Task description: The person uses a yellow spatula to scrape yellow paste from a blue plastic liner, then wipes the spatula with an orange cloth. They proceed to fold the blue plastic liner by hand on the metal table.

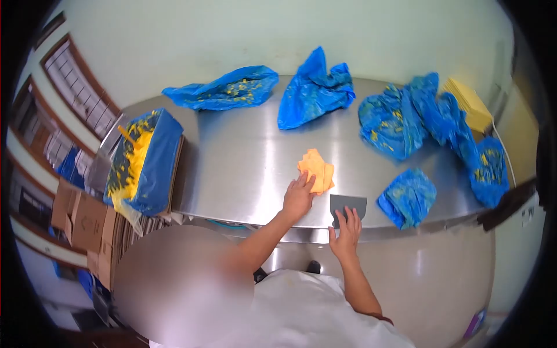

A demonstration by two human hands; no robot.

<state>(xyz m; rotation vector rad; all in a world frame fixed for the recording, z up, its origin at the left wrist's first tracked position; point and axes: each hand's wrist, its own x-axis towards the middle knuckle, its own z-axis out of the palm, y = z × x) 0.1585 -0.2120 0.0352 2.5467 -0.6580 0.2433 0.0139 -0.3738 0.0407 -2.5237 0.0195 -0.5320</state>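
Near the front edge of the steel table, my left hand [298,198] presses its fingers onto a folded orange cloth [322,174], holding it against the metal. Just to the right, a flat dark grey scraper [351,204] lies by the edge. My right hand [347,231] rests on it with its fingers stretched and apart, the thumb off to the left. A bunched blue plastic bag [407,199] sits to the right of the scraper.
More crumpled blue bags with yellow bits lie behind: one back left [229,88], one back centre [316,90], others right [391,122]. A blue-lined box [162,159] with yellow stuff stands at the left. A yellow stack [469,104] is at back right; cardboard boxes [87,223] stand at left.
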